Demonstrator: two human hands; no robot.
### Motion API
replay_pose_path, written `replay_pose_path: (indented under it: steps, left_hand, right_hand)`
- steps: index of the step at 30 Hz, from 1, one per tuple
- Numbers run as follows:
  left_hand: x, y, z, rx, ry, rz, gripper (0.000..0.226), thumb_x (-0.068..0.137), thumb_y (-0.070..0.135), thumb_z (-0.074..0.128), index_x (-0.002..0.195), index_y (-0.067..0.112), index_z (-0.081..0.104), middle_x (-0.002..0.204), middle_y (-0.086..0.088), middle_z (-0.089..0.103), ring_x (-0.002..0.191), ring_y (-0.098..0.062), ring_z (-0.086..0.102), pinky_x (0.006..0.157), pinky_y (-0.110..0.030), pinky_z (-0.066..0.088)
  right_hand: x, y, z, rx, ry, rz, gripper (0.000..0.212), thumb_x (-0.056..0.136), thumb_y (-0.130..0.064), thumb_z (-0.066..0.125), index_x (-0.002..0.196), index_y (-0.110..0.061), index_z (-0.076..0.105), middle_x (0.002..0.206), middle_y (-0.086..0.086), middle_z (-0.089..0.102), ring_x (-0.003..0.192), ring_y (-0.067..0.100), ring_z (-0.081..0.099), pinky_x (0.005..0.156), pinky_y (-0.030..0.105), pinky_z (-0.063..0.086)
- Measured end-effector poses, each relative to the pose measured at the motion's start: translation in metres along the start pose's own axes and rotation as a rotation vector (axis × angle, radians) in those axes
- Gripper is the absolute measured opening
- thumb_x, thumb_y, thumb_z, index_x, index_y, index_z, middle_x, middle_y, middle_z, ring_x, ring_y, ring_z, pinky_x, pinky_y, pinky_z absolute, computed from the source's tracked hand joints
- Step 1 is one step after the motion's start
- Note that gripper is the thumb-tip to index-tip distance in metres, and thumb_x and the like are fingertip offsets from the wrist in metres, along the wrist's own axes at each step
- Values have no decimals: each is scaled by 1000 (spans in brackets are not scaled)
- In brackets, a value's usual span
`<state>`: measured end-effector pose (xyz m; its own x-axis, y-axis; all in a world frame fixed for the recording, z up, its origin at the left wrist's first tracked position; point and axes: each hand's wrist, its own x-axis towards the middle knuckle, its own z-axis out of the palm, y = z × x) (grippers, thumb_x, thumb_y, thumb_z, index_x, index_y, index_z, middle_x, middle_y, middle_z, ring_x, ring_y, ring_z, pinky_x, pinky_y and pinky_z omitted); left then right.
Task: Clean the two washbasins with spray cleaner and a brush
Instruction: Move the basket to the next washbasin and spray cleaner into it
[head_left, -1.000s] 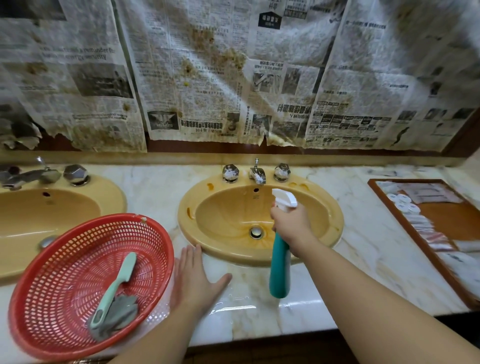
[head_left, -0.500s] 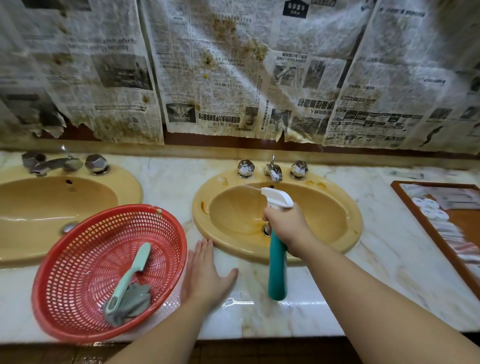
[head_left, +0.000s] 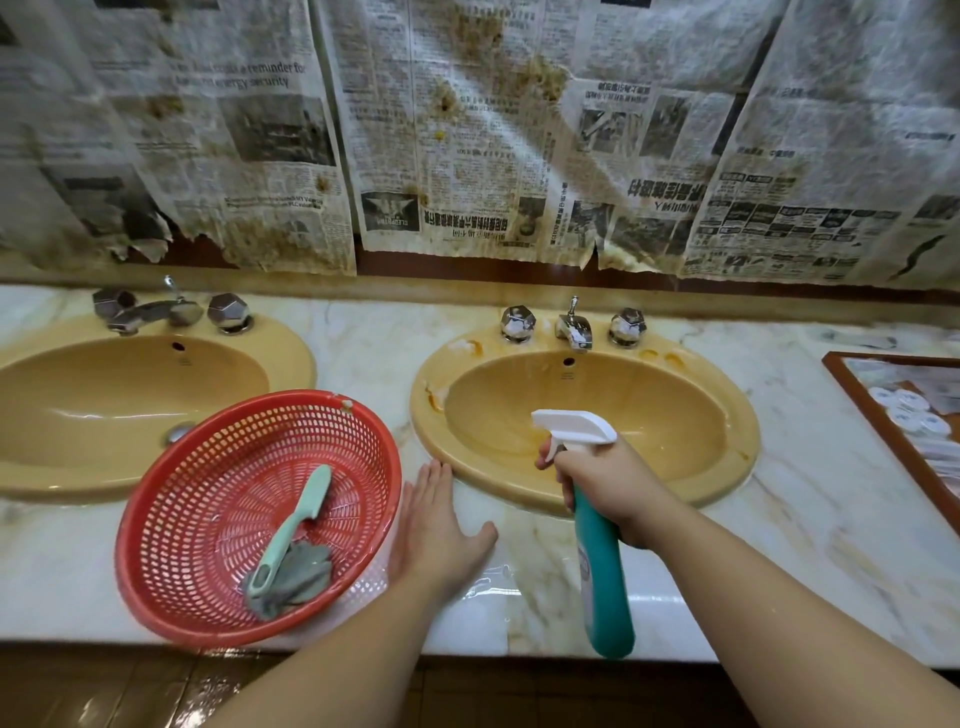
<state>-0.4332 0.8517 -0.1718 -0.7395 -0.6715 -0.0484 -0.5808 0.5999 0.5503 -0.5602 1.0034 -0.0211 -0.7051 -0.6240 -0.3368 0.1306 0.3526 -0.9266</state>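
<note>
Right hand (head_left: 605, 488) is closed around the neck of the spray cleaner bottle (head_left: 602, 582), one finger hooked on the trigger under the white spray head (head_left: 576, 427). Nozzle points left and away, over the bowl of the right washbasin (head_left: 727, 405). The teal bottle body hangs down in front of the basin's near rim and the marble surface (head_left: 779, 561) — not resting on anything.

Left hand (head_left: 441, 530) is open, palm down, fingers straight and together, thumb spread to the right. It lies flat on the surface between the red basket (head_left: 171, 587) and the right washbasin; its outer edge sits right against the basket rim, fingertips just short of the basin's rim. It holds nothing.

Basket sits on the surface near the front edge, overlapping the near rim of the left washbasin (head_left: 291, 358). Inside it: a mint-green handled brush (head_left: 298, 514) lying diagonally, handle end low on a crumpled grey cloth (head_left: 298, 579).

Both washbasins are mustard yellow, each with chrome taps (head_left: 574, 332) at the back. The right one has orange stains on its rim by the taps and on the left side.

Stained newspaper (head_left: 467, 130) covers the wall behind. A wooden tray (head_left: 883, 415) with small white packets lies at the far right of the surface.
</note>
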Motion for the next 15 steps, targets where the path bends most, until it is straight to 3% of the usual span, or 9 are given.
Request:
replay_pose_path:
  steps: [5, 10, 15]
  left_hand:
    - [2, -1, 0, 24, -21, 16, 103, 79, 62, 53, 163, 16, 15, 171, 3, 8, 156, -9, -5, 127, -33, -5]
    - [1, 0, -3, 30, -26, 23, 101, 81, 59, 54, 163, 16, 14, 171, 4, 7, 156, -9, -6, 127, -33, -5]
    - [0, 0, -5, 43, -37, 31, 99, 83, 57, 54, 163, 14, 14, 171, 2, 7, 156, -10, -5, 127, -34, -5]
  right_hand:
    - [-9, 13, -2, -71, -27, 96, 21, 64, -21, 54, 78, -7, 62, 77, 11, 61, 51, 20, 48, 64, 34, 42]
    - [-15, 25, -8, -76, -15, 121, 21, 75, -12, 53, 89, 0, 63, 83, 8, 65, 52, 21, 49, 57, 30, 44]
    - [-20, 44, -11, -124, 125, 215, 36, 62, -23, 58, 90, 0, 62, 74, 17, 61, 56, 24, 53, 61, 35, 45]
